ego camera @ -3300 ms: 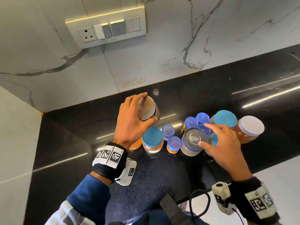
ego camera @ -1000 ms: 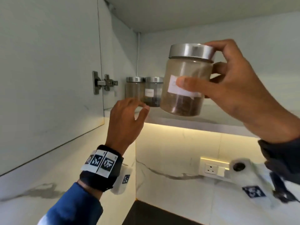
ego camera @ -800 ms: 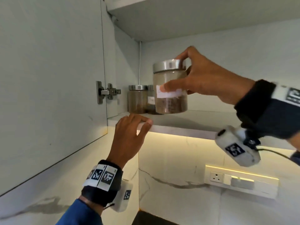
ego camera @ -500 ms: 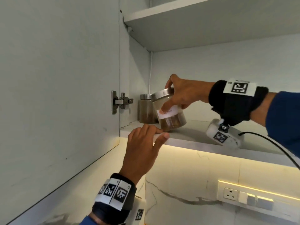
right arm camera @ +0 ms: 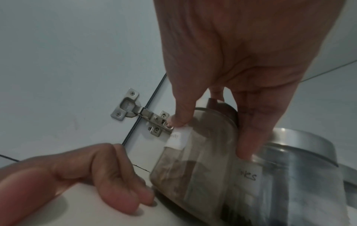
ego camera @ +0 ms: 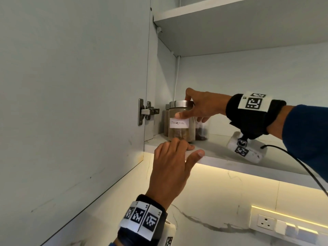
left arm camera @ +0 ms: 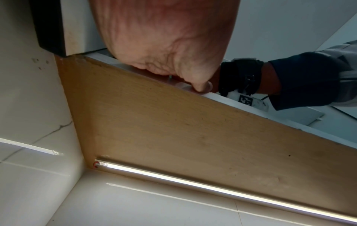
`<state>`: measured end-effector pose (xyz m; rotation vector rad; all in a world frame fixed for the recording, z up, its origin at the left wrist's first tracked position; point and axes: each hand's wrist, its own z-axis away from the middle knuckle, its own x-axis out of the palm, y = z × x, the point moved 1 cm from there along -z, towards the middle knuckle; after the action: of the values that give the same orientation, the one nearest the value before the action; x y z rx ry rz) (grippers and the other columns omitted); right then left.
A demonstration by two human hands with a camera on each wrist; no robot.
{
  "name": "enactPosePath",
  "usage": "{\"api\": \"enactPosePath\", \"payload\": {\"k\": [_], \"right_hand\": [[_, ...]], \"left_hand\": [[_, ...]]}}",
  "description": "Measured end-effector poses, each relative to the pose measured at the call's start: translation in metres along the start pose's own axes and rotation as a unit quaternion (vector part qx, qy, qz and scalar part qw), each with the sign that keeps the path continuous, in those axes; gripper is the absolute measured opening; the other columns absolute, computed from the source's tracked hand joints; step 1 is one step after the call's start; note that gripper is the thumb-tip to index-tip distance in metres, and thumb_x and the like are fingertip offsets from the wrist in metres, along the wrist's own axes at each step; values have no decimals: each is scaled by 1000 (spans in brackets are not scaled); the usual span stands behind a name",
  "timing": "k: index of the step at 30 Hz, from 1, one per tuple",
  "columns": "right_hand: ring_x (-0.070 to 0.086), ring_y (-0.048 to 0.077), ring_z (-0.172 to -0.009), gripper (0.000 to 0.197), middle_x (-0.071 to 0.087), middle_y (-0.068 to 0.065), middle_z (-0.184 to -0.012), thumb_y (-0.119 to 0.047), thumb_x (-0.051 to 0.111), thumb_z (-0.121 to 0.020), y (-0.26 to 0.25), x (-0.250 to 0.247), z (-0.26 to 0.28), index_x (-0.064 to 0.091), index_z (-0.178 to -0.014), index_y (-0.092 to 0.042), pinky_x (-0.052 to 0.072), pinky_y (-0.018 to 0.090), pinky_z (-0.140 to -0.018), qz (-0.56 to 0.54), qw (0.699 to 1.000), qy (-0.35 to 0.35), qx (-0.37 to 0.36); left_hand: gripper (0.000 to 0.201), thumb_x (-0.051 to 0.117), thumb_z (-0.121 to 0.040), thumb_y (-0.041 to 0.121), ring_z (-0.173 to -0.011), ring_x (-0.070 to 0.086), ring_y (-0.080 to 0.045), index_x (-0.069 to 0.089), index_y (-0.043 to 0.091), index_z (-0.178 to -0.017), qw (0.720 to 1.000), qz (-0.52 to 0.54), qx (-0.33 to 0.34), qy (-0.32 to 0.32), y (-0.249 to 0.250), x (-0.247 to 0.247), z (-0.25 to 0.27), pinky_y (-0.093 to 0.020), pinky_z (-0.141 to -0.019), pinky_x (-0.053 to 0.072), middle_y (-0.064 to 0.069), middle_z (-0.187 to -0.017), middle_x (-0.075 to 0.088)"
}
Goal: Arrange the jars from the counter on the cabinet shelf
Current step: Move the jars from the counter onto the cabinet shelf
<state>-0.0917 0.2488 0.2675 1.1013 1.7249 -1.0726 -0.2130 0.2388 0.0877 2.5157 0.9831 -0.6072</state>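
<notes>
A clear jar (ego camera: 180, 125) with a steel lid and a white label reading "Cinnamon" stands on the lower cabinet shelf (ego camera: 230, 157), near its left front corner. My right hand (ego camera: 188, 110) grips the jar just under the lid, thumb on the front and fingers behind; the right wrist view shows the same hold on the jar (right arm camera: 193, 160). Two more steel-lidded jars stand behind it, one at the left (ego camera: 166, 121) and one with dark contents (ego camera: 201, 132) at the right. My left hand (ego camera: 179, 148) rests on the shelf's front edge, holding nothing.
The open cabinet door (ego camera: 71, 103) with its hinge (ego camera: 147, 111) stands close on the left. An upper shelf (ego camera: 230, 23) hangs overhead. A light strip (left arm camera: 212, 188) runs under the cabinet. A switch panel (ego camera: 284, 226) sits on the marble wall below.
My right hand has brought the jar down and leftward from mid-air onto the shelf, in front of the other two jars. My left hand has stayed on the shelf edge.
</notes>
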Motion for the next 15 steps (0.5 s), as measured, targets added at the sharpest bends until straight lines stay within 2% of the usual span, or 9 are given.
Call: {"api": "enactPosePath", "payload": {"k": [5,10,15], "right_hand": [[62,14,-66,55,57,-6,-87,-56,71,-77,1,-5,2,44,-110,-21,47,22,-53,61,998,18,2],[60,14,-62,56,56,-6,-84,-55,75,-75,3,-6,4,47,-111,-22,44,22,-53,99,995,16,11],[59,13,-61,57,55,-7,-81,-57,73,-76,1,-3,4,45,-112,-23,42,22,-53,121,992,25,14]], "left_hand": [[62,11,-92,70,-95,48,-9,56,30,-106,1000,7,1,13,1,1,1,-23,-89,23,11,-103,56],[71,4,-86,75,-98,46,-7,55,31,-108,1000,9,1,1,0,1,-1,-22,-91,20,12,-107,55],[67,8,-89,72,-98,47,-7,56,31,-108,1000,16,3,2,0,0,0,-22,-91,20,12,-107,55]]}}
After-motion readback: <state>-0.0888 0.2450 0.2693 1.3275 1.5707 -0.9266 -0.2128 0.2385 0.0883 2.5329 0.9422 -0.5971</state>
